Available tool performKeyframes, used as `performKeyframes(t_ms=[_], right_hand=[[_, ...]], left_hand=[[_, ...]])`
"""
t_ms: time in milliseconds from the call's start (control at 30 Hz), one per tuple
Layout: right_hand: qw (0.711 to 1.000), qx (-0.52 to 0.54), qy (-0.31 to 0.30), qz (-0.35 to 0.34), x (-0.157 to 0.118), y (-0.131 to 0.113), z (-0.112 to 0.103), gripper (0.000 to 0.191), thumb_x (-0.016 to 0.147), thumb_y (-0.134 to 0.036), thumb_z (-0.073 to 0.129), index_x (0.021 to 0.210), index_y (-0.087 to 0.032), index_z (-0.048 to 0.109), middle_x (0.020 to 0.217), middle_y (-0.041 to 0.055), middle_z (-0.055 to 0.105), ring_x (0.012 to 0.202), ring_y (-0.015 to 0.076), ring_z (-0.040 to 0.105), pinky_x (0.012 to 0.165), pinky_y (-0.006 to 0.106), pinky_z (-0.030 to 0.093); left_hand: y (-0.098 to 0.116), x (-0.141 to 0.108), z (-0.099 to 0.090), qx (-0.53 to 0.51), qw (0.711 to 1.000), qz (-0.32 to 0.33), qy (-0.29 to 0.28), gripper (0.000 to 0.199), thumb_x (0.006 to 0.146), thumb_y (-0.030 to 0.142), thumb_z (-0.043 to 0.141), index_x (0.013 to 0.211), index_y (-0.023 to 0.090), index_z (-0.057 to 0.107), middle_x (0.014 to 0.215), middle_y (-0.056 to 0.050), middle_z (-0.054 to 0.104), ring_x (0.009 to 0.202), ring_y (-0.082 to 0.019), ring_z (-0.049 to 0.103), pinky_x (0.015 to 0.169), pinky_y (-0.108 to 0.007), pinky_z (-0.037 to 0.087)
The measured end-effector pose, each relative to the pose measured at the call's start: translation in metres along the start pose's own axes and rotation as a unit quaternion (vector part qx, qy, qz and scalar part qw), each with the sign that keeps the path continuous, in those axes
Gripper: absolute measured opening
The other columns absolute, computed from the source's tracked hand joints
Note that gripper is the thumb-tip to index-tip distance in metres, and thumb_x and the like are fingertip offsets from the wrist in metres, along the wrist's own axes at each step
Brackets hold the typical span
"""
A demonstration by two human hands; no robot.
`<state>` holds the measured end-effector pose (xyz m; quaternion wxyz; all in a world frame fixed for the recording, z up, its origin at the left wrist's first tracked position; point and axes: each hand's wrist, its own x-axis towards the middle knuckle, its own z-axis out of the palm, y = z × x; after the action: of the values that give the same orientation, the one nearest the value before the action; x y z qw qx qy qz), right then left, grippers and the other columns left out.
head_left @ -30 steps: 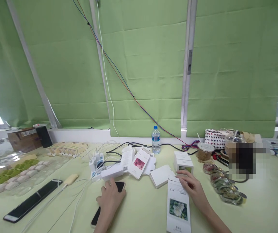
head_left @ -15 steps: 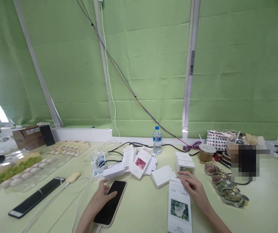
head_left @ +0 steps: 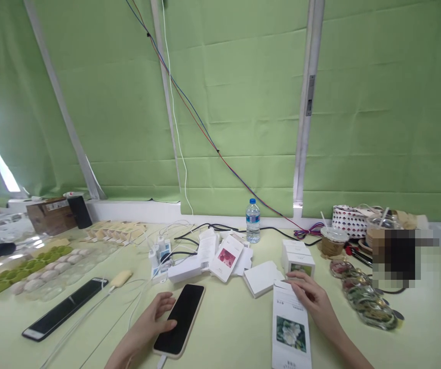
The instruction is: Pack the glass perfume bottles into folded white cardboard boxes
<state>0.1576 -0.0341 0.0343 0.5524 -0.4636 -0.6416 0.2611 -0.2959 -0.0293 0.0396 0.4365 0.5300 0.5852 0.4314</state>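
A smartphone [head_left: 184, 316] with a dark screen and pale case lies on the table, a white cable at its lower end. My left hand [head_left: 151, 320] rests at its left edge, thumb on the screen, other fingers loosely bent and apart beside it. On the right is a flat white box [head_left: 290, 312] printed with a white flower. My right hand [head_left: 315, 302] has its fingers bent over that box's top end, seeming to grip it lightly; their undersides are hidden. Just behind the fingers stand several white boxes [head_left: 297, 253]. A blank white box [head_left: 262, 278] lies between, touching the flower box's top.
A box with a red flower [head_left: 227, 256] lies among white cartons near a power strip [head_left: 161, 259]. Behind stands a water bottle [head_left: 253, 220]. Left are another phone [head_left: 64, 310] and egg trays [head_left: 24, 271]; right, a drink cup [head_left: 334, 241] and clear packages [head_left: 366, 300].
My left hand has slid left and down along the phone, its fingers leaving the phone's upper edge. My right hand stays at the flower box. The whole view has shifted slightly.
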Motion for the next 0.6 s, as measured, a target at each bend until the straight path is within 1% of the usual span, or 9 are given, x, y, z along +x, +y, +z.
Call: performKeyframes(t_ms=[100,200,267,333,400,433,467,533,600], right_hand=[[1.0,-0.006,-0.004,0.006,0.0,0.0,0.0,0.041,0.085,-0.056,0.053,0.089,-0.024,0.078,0.111,0.0129,0.067,0.1,0.0299,0.063,0.065,0.032,0.056],[1.0,-0.01,-0.009,0.005,-0.001,0.001,0.001,0.04,0.085,-0.055,0.053,0.089,-0.024,0.078,0.111,0.0128,0.067,0.101,0.03,0.062,0.068,0.032,0.056],[1.0,-0.011,-0.014,0.005,-0.001,0.002,0.001,0.038,0.086,-0.053,0.054,0.09,-0.024,0.077,0.111,0.0128,0.067,0.103,0.0301,0.062,0.07,0.033,0.055],[1.0,-0.017,-0.019,0.005,-0.002,0.002,0.001,0.036,0.086,-0.051,0.054,0.09,-0.025,0.077,0.112,0.0125,0.066,0.105,0.0298,0.061,0.073,0.033,0.055],[0.999,-0.026,-0.024,0.002,-0.002,0.002,0.001,0.035,0.087,-0.05,0.053,0.091,-0.025,0.077,0.113,0.012,0.066,0.105,0.0293,0.061,0.077,0.034,0.054],[0.999,-0.029,-0.025,0.0,-0.003,0.002,0.002,0.035,0.087,-0.05,0.053,0.091,-0.025,0.077,0.113,0.0118,0.066,0.105,0.0292,0.061,0.079,0.034,0.054],[0.999,-0.03,-0.026,-0.002,-0.003,0.001,0.002,0.035,0.088,-0.05,0.052,0.09,-0.025,0.077,0.113,0.0118,0.066,0.105,0.0292,0.061,0.08,0.035,0.054],[0.999,-0.031,-0.029,-0.007,-0.004,0.001,0.003,0.035,0.088,-0.049,0.052,0.09,-0.025,0.077,0.112,0.0121,0.066,0.106,0.0294,0.061,0.08,0.035,0.054],[0.999,-0.032,-0.033,-0.009,-0.005,0.001,0.004,0.034,0.088,-0.049,0.052,0.089,-0.025,0.077,0.112,0.0122,0.066,0.106,0.0294,0.061,0.079,0.035,0.054]], left_hand=[[0.001,0.001,0.003,-0.002,1.0,-0.006,0.014,0.061,0.045,0.036,0.087,0.097,0.019,0.06,0.101,-0.011,0.067,0.105,-0.032,0.062,0.096,-0.044,0.048],[0.006,0.0,0.01,0.014,0.999,-0.015,0.043,0.058,0.046,0.042,0.084,0.093,0.019,0.058,0.096,-0.011,0.068,0.101,-0.032,0.063,0.091,-0.042,0.05],[0.01,-0.001,0.015,0.044,0.997,-0.011,0.063,0.057,0.049,0.049,0.08,0.092,0.02,0.056,0.092,-0.009,0.067,0.099,-0.031,0.063,0.09,-0.041,0.05],[0.014,-0.005,0.021,0.116,0.99,-0.022,0.081,0.06,0.054,0.058,0.072,0.095,0.019,0.053,0.085,-0.008,0.066,0.093,-0.032,0.065,0.087,-0.043,0.049],[0.018,-0.009,0.03,0.221,0.969,-0.05,0.1,0.069,0.055,0.065,0.065,0.102,0.016,0.051,0.082,-0.009,0.065,0.088,-0.036,0.064,0.083,-0.047,0.047],[0.02,-0.011,0.036,0.276,0.952,-0.065,0.11,0.074,0.055,0.067,0.063,0.104,0.014,0.051,0.085,-0.011,0.065,0.09,-0.038,0.063,0.082,-0.048,0.046],[0.021,-0.013,0.043,0.324,0.936,-0.072,0.121,0.077,0.054,0.067,0.063,0.105,0.012,0.051,0.092,-0.015,0.064,0.095,-0.041,0.06,0.082,-0.049,0.045],[0.024,-0.016,0.058,0.397,0.905,-0.067,0.141,0.074,0.054,0.067,0.061,0.103,0.012,0.053,0.108,-0.022,0.059,0.105,-0.044,0.053,0.081,-0.051,0.043],[0.027,-0.014,0.072,0.447,0.879,-0.074,0.146,0.068,0.058,0.066,0.057,0.1,0.012,0.055,0.112,-0.023,0.056,0.108,-0.045,0.049,0.077,-0.054,0.043]])
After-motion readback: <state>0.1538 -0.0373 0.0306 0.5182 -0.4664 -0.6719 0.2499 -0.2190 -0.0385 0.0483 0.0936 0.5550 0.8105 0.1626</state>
